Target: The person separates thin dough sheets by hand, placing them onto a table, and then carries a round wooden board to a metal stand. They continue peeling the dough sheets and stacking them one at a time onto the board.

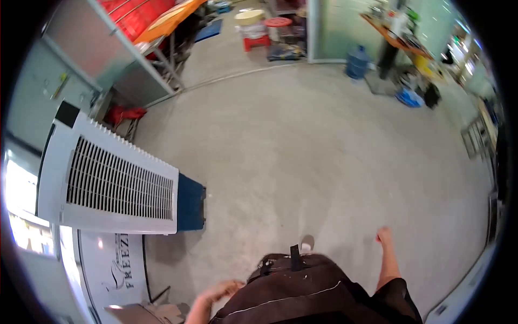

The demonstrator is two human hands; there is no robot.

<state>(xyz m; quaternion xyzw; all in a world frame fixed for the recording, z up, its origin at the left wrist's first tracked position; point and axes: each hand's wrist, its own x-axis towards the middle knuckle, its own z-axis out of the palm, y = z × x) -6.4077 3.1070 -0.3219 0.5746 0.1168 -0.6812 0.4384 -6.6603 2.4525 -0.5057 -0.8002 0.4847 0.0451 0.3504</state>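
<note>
Low in the view, my left hand [227, 288] hangs beside the dark brown apron [291, 286] on my body. It is blurred, and its fingers do not show clearly; no object stands out in it. My right hand [383, 236] is held out on the other side, over the concrete floor [280, 146]. Its fingers are curled in, with nothing seen in them. The tip of one shoe [306, 244] shows past the apron's front edge.
A tall white air cooler [118, 178] with a blue base stands at left. Behind it are glass partitions and an orange-topped table [167, 21]. A red stool [256, 43] stands at the back; a blue water bottle [357, 62] sits near a cluttered wooden table [396, 38] at right.
</note>
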